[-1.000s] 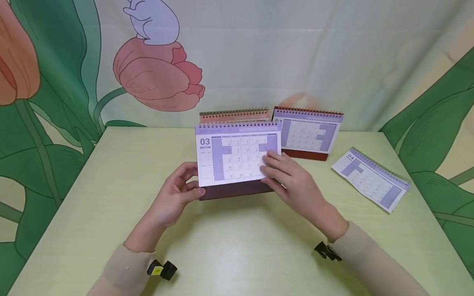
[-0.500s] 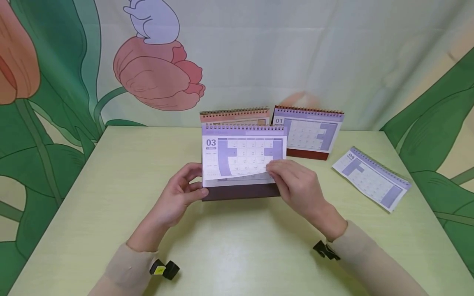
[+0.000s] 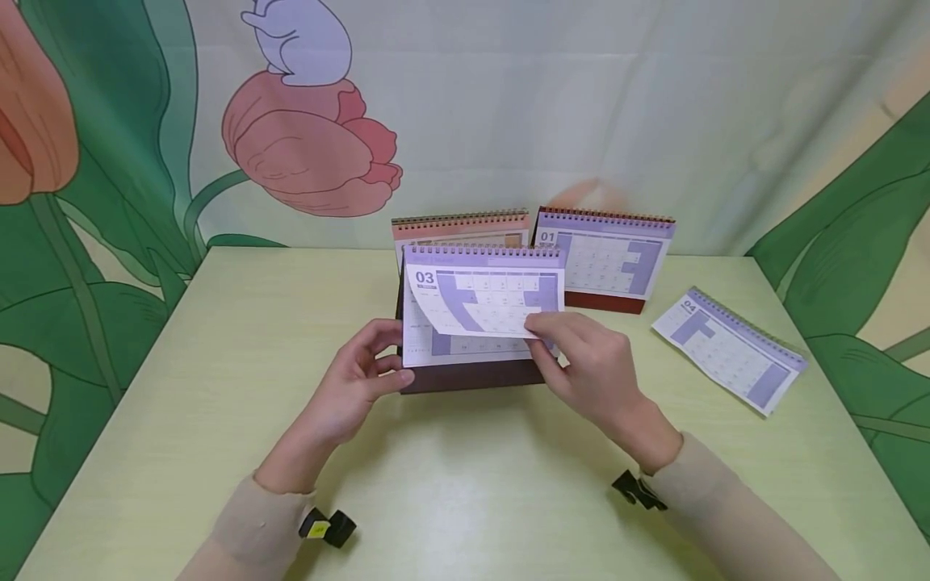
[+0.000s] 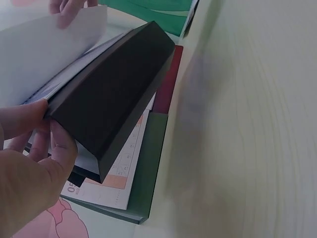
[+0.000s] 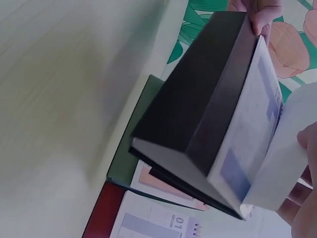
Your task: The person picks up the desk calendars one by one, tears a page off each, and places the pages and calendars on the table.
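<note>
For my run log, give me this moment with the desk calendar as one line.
left hand: holds desk calendar left edge | right hand: pinches 03 page, lifted and curling | calendar: standing on table

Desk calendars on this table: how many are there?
4. One in front, held by the left hand while the right hand lifts its page; an orange one behind; "01" beside it; "04" lying flat at right.

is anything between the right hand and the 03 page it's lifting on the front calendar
Nothing visible: the right hand already pinches the 03 page at its lower right corner, and the left hand grips the calendar's left edge.
</note>
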Demonstrator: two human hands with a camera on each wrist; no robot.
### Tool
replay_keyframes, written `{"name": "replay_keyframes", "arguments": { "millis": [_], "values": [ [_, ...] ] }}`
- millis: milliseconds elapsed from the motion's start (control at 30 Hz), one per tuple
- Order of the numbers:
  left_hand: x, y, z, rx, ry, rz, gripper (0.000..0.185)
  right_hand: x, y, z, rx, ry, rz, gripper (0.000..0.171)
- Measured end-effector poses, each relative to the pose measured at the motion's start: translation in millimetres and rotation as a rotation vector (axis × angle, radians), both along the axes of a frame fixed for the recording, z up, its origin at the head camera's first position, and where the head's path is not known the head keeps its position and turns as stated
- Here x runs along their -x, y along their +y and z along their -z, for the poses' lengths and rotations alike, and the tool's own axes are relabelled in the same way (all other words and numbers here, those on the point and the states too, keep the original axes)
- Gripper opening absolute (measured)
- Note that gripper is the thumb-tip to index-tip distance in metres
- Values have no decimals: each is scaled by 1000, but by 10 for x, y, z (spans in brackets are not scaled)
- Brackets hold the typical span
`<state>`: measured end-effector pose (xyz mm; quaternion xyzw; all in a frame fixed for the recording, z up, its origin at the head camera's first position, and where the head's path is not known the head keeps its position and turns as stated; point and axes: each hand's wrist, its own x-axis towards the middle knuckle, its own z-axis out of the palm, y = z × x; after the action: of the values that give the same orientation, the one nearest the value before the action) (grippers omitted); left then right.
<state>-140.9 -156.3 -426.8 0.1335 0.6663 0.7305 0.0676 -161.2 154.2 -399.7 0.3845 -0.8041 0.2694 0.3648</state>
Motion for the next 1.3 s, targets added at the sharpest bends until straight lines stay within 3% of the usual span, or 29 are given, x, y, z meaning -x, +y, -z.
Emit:
{"name": "replay_keyframes", "arguments": {
  "millis": [300,600,767,900,1133,1300],
  "values": [
    [-4,72,-37,31,-9,-14,51,-34,-94,-50,79,4,-23,16],
    [1,104,22,30,5,7,49,-83,-182,-141,207,25,-29,24],
    [2,105,38,54,-6,-18,50,-123,-181,-215,217,68,-9,16],
    [14,97,47,76,-16,-50,50,-181,-178,-273,153,86,44,15],
    [39,91,71,116,-2,-90,49,-358,-222,-309,-131,-1,168,25],
    [58,97,97,153,26,-124,49,-407,-249,-298,-147,-72,159,24]
  ]
}}
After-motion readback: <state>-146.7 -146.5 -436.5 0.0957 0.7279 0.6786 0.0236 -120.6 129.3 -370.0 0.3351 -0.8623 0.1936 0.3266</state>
